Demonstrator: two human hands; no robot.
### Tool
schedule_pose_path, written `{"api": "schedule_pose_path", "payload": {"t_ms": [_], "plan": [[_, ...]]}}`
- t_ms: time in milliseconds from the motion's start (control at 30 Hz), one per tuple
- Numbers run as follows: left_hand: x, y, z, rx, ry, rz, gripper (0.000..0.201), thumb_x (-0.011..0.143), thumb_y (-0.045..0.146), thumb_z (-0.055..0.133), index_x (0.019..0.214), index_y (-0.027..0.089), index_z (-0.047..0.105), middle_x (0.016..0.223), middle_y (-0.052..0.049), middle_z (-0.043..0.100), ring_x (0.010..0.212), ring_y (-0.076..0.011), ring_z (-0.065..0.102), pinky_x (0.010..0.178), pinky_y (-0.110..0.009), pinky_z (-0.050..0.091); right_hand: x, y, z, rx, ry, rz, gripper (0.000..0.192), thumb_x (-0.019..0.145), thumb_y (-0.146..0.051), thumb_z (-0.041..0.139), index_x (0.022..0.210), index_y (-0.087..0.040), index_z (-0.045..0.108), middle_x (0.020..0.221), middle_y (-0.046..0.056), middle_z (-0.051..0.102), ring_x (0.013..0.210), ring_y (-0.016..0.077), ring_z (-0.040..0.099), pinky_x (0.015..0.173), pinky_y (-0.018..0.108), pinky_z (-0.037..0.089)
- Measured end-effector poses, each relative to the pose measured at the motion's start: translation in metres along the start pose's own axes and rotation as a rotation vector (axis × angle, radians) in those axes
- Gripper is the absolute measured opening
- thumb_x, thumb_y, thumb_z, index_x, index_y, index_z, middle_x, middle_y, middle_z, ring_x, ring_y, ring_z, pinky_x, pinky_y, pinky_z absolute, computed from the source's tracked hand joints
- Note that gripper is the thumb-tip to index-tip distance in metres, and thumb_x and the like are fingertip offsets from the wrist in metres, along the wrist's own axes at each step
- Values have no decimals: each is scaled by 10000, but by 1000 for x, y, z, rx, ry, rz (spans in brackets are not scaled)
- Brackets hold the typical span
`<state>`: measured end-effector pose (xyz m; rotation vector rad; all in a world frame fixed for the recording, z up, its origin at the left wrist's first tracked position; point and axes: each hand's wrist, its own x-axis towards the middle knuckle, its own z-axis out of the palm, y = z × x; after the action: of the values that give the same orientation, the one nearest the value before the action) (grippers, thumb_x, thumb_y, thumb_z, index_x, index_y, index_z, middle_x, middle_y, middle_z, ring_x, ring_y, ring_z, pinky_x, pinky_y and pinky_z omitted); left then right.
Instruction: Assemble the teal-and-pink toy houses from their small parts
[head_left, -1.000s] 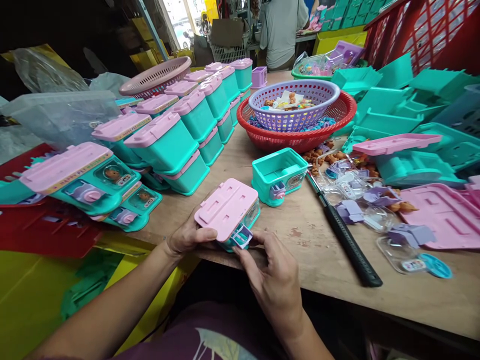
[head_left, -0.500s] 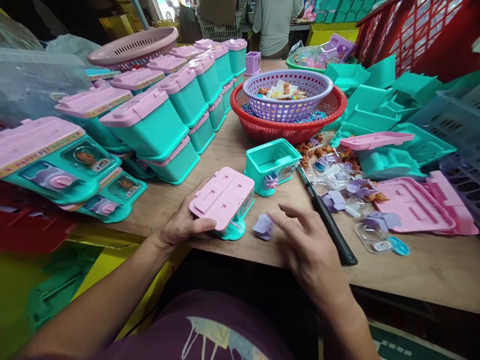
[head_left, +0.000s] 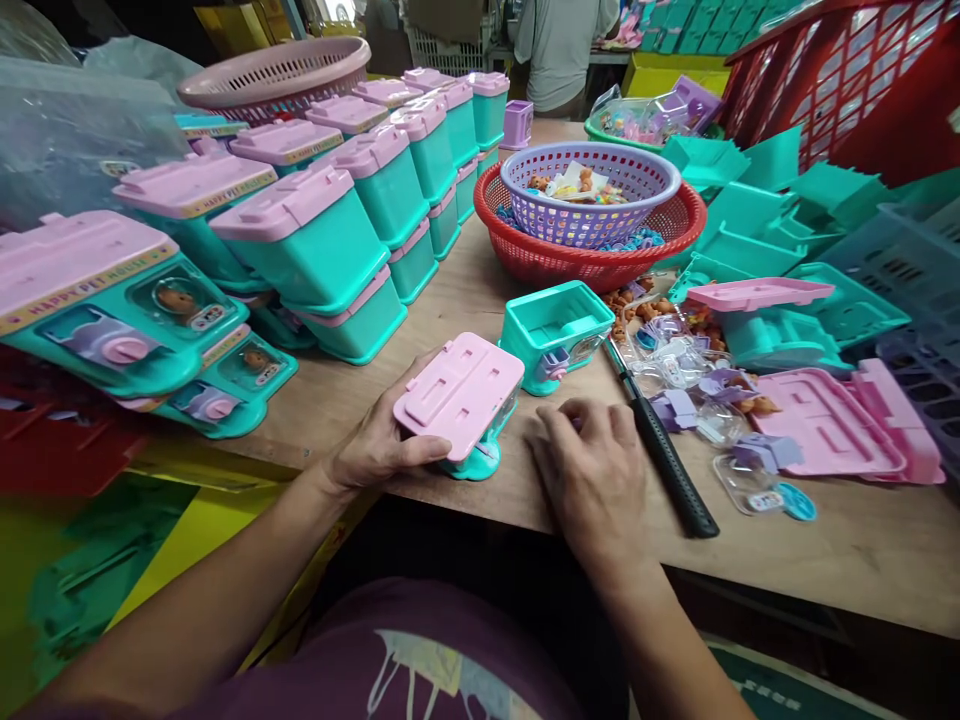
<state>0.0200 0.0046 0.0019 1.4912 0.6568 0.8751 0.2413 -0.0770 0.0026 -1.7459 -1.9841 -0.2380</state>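
Note:
My left hand [head_left: 375,450] grips a teal toy box with a pink lid [head_left: 459,392], tilted on the wooden table's front edge [head_left: 825,550]. My right hand [head_left: 592,470] lies palm down on the table just right of the box, fingers bent. The small purple piece that lay there is hidden beneath it. An open teal box without a lid [head_left: 555,335] stands just behind. A black-handled hammer [head_left: 664,460] lies right beside my right hand.
Stacks of finished teal boxes [head_left: 315,240] fill the left. A purple basket [head_left: 592,225] sits inside a red basket [head_left: 600,270] at the middle. Small clear and purple parts [head_left: 697,370], pink lids [head_left: 825,420] and teal shells [head_left: 780,250] lie right. A person [head_left: 562,45] stands far back.
My right hand let go of the purple piece at the box's front, left it on the table, then came down over the spot where it lay. The left hand kept hold of the box.

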Motion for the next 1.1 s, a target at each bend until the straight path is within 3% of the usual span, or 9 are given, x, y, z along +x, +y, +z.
{"api": "schedule_pose_path", "payload": {"t_ms": [100,167,267,367,500,633,833,1000,1100], "plan": [[-1,-1,0,-1,33,-27,791,662,330,802,1376,162,505,1276,-117,650,1364,-357,436,1148,-424,349,-7,1,-3,278,-21,-71,245,928,-222,552,1162,-203,622,1097,116,594,977,247,555,848,432,514],[-1,-2,0,-23,42,-34,820,653,339,811,1388,163,493,1288,-123,643,1362,-359,439,1148,-426,350,-11,5,-10,462,-7,-30,306,943,-204,520,1244,-217,577,1129,110,577,1007,224,581,863,399,533],[0,-3,1,-51,28,-27,854,657,336,814,1415,160,461,1325,-132,618,1376,-351,424,1144,-418,358,-10,14,-19,551,-81,42,299,959,-221,503,1247,-226,582,1101,91,572,883,171,623,782,327,559],[2,-1,4,-55,5,-20,857,680,331,802,1436,161,435,1360,-140,593,1366,-352,439,1112,-412,401,1,24,-17,523,-129,43,286,962,-258,511,1233,-217,593,1103,88,572,871,163,628,781,319,559],[3,2,5,-30,4,-17,874,690,339,796,1455,172,408,1423,-138,542,1350,-357,459,1085,-403,433,18,32,-2,289,-99,9,323,905,-309,606,1207,-195,596,1160,124,576,1050,264,588,880,432,532],[3,1,4,-6,5,-22,930,671,329,811,1476,177,371,1407,-134,560,1361,-350,448,1103,-406,418,19,33,6,262,-174,-7,276,906,-295,607,1166,-204,602,1023,86,611,909,224,601,796,376,534],[2,-1,2,-32,-13,-39,914,669,337,813,1466,194,390,1401,-129,569,1319,-357,498,1074,-406,449,7,35,7,49,36,-24,276,927,-154,502,1171,-203,621,1025,108,570,905,228,544,759,361,502],[2,-1,3,-54,-6,-31,877,668,322,817,1442,187,430,1429,-127,542,1341,-358,474,1091,-410,434,-3,27,-1,155,-224,-264,365,916,-98,473,1251,-186,587,1196,133,577,1081,268,516,903,427,494],[1,-2,3,-54,-5,-32,858,667,338,817,1427,170,457,1388,-136,578,1330,-365,485,1080,-417,442,-13,24,-9,283,-296,-282,320,921,-113,491,1216,-180,596,1171,114,619,1084,258,533,937,440,477]]}}
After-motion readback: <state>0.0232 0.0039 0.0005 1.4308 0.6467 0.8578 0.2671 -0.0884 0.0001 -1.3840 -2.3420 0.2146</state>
